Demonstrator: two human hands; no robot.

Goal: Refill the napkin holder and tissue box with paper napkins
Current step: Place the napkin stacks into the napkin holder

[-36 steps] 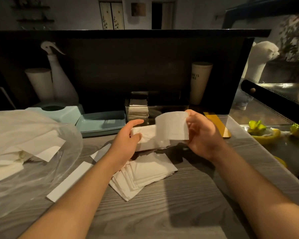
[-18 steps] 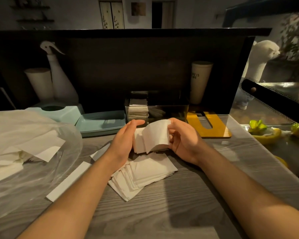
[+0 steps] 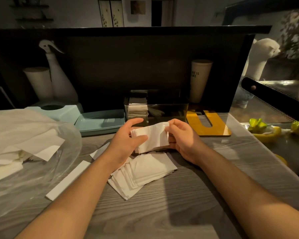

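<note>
A small stack of white paper napkins is held above the grey wooden counter, between both hands. My left hand grips its left end, thumb on top. My right hand pinches the top napkin's right edge and cups the stack from below. A loose fanned pile of napkins lies on the counter just under my hands. Behind them stands the clear napkin holder with some napkins at its left side. The pale blue tissue box and its lid sit to the left.
A clear plastic bag with more napkins fills the left of the counter. Two white paper strips lie near it. A yellow board, a tall cup and a spray bottle stand behind. A metal sink area with lemon peel lies at right.
My right hand has folded the raised napkin back over the stack and moved left toward my left hand. The stack now lies flatter between both hands.
</note>
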